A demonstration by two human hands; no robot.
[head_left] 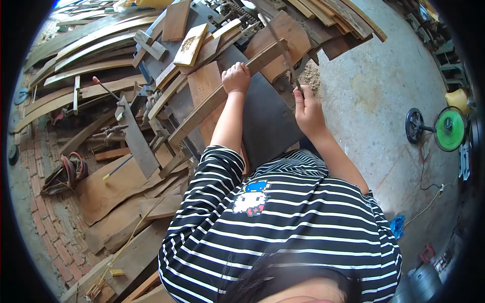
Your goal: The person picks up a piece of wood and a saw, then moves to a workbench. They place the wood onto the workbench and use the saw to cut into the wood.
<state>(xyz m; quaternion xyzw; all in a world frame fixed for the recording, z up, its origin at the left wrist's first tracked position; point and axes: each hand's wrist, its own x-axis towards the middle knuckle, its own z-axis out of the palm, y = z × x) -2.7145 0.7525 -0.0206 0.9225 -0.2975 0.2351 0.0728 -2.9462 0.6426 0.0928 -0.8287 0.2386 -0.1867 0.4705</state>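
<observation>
A long wooden strip (204, 111) lies slantwise across the dark metal tabletop (268, 113) of a workbench or machine. My left hand (236, 78) is closed over this strip near its middle, knuckles up. On the other side, my right hand (309, 110) grips the lower end of a long thin dark tool (284, 48), thumb along it. The tool's narrow length runs up and away, crossing over the strip near its far end. Its exact kind does not show clearly. A wide brown board (204, 91) lies under the strip, left of my left hand.
Short wood blocks (192, 45) and a broad board (293, 38) lie at the tabletop's far side. Stacked planks (96, 50) fill the left. A grey metal plate (136, 136) stands at lower left. On the right floor is a green wheel (449, 129) with a cable nearby.
</observation>
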